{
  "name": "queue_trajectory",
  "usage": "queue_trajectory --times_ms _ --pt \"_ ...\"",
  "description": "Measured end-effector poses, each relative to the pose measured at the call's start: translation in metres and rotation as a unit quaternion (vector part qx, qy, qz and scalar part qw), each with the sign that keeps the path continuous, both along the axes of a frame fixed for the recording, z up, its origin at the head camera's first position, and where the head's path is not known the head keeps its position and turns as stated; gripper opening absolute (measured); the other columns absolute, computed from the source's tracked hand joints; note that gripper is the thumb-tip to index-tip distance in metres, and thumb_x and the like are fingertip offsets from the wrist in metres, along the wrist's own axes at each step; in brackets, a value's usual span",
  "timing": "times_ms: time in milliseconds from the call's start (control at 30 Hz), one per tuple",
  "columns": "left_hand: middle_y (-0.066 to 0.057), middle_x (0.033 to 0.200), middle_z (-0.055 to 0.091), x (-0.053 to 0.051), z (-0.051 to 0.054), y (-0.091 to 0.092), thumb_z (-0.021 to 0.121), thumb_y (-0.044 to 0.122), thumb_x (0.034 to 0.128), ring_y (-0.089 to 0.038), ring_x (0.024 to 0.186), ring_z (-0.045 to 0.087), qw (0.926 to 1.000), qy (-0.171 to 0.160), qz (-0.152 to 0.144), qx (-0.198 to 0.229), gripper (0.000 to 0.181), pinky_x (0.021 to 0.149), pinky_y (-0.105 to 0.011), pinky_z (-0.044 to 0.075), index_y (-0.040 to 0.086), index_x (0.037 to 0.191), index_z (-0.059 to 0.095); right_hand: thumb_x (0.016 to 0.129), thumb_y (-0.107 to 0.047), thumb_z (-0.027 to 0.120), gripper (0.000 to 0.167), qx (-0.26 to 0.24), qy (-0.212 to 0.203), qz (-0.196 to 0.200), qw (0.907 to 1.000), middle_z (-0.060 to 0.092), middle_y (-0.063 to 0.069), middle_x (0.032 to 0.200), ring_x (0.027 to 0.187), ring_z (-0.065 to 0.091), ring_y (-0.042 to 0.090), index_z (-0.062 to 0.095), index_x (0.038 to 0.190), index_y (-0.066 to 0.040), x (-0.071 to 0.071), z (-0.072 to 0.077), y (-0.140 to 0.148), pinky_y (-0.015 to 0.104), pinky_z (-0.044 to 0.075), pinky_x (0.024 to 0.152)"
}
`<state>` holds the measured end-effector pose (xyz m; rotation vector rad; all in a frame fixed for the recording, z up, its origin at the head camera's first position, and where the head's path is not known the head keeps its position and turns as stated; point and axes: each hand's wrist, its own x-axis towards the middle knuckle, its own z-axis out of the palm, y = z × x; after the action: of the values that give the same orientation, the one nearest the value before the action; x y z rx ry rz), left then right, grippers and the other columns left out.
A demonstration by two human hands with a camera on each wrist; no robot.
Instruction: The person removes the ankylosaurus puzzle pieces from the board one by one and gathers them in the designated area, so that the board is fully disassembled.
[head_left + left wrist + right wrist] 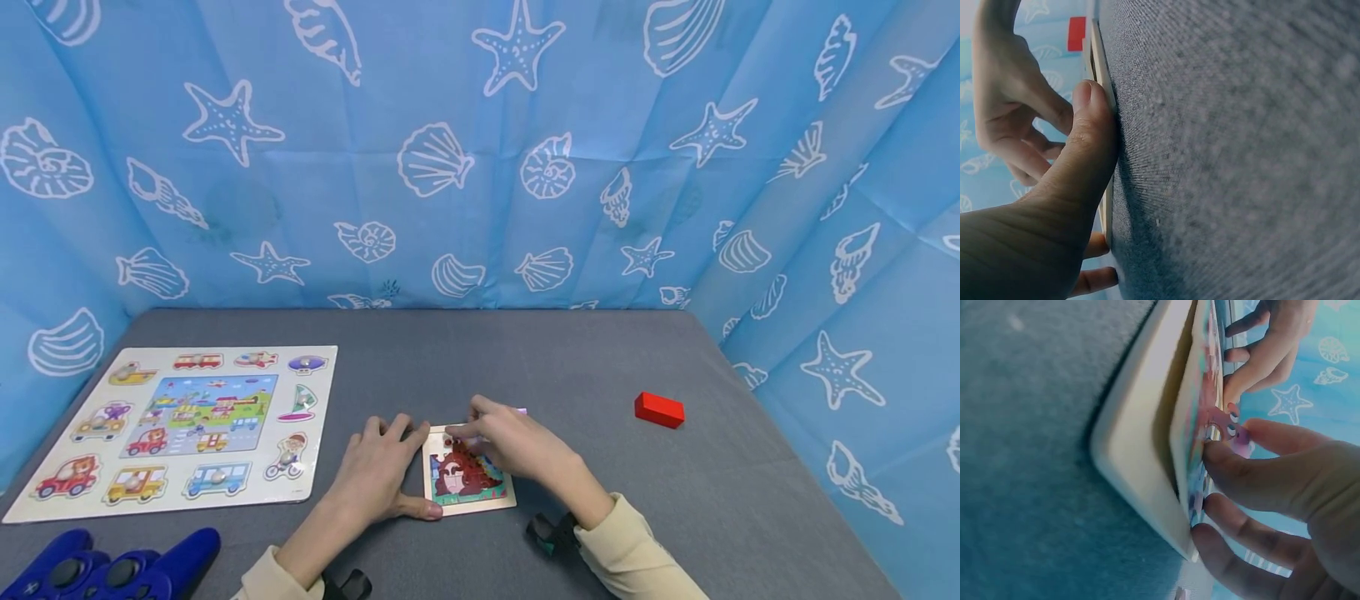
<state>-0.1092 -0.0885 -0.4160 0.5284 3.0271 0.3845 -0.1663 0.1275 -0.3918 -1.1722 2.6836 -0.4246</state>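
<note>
A small wooden puzzle board (pixel 477 506) with a brown animal picture lies on the grey table. My left hand (pixel 377 475) holds its left side, the thumb (pixel 1092 119) at the near corner and fingertips at the far corner. Over the board's far right part is my right hand (pixel 525 444). The right wrist view shows the right hand (pixel 1279 481) pinching a pinkish puzzle piece (pixel 1239 436) with eyes between thumb and index finger, while other fingertips touch the board (pixel 1129 437). The picture is partly covered by the right hand in the head view.
A large vehicle puzzle board (pixel 315 450) lies at the left, and a blue game controller (pixel 123 571) is at the near left. To the right sits a red block (pixel 659 410). A blue shell-patterned curtain (pixel 480 208) hangs behind the table (pixel 600 358).
</note>
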Motion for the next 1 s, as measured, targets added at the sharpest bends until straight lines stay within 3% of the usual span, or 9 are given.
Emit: queue_trajectory --times_ms 300,800,1000 --pt "-0.013 0.135 0.057 -0.0001 0.0006 0.0001 0.083 0.076 0.0557 -0.043 0.118 0.054 1.0 -0.005 -0.002 0.0 0.112 0.085 -0.057 0.05 0.016 0.146 0.057 0.099 -0.005 0.065 0.04 0.019 -0.034 -0.002 0.9992 0.059 0.005 0.101 0.075 0.043 0.009 0.068 0.136 -0.019 -0.0036 -0.0002 -0.0016 0.02 0.04 0.061" --pt "-0.013 0.135 0.058 0.0008 -0.0003 0.0009 0.084 0.075 0.0549 -0.043 0.116 0.055 1.0 0.006 -0.001 -0.003 0.112 0.083 -0.056 0.051 0.015 0.146 0.058 0.096 0.0 0.067 0.05 0.041 0.003 0.02 0.9989 0.045 -0.002 0.093 0.072 0.037 0.009 0.066 0.139 -0.024 -0.0006 -0.0012 -0.0008 0.019 0.033 0.06" --pt "-0.014 0.136 0.058 0.0006 -0.0003 0.0008 0.084 0.075 0.056 -0.044 0.117 0.055 1.0 0.002 -0.001 -0.005 0.111 0.084 -0.057 0.051 0.015 0.146 0.058 0.097 -0.005 0.069 0.047 0.049 0.024 0.027 0.9981 0.049 -0.001 0.097 0.076 0.039 0.008 0.065 0.14 -0.023 -0.0008 -0.0013 0.0004 0.018 0.037 0.063"
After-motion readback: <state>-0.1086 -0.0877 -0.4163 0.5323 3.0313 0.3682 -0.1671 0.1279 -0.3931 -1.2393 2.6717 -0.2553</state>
